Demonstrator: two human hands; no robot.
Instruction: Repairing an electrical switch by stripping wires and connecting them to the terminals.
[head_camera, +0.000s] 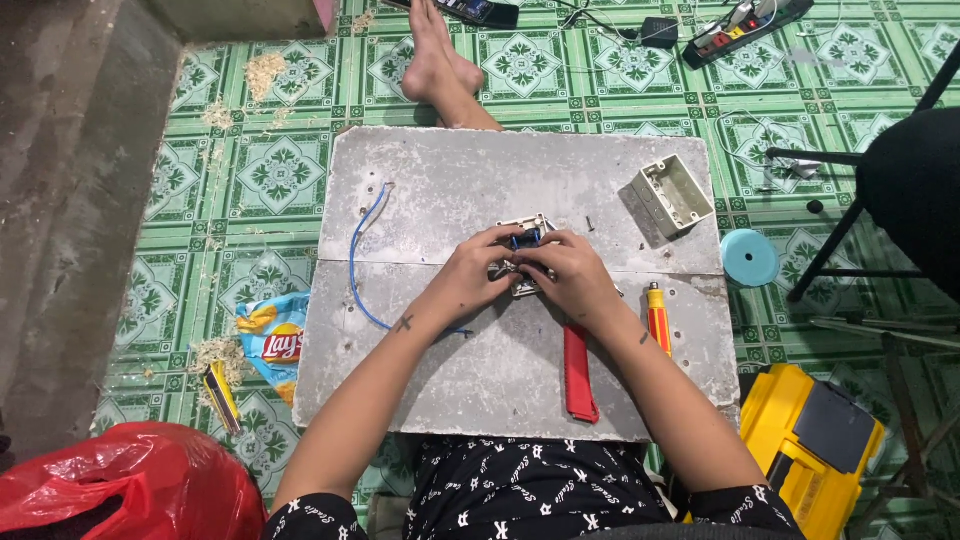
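Both hands, left (468, 275) and right (570, 275), close together on a small switch (524, 240) at the board's (450, 180) centre. Fingers probably pinch it; steady it low against the board, blue wire (357, 250) trailing toward 9 o'clock.

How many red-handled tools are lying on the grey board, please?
2: a red-handled tool lies beside the right forearm, and a red-and-yellow screwdriver lies on that arm's other side. The hands may hide others.
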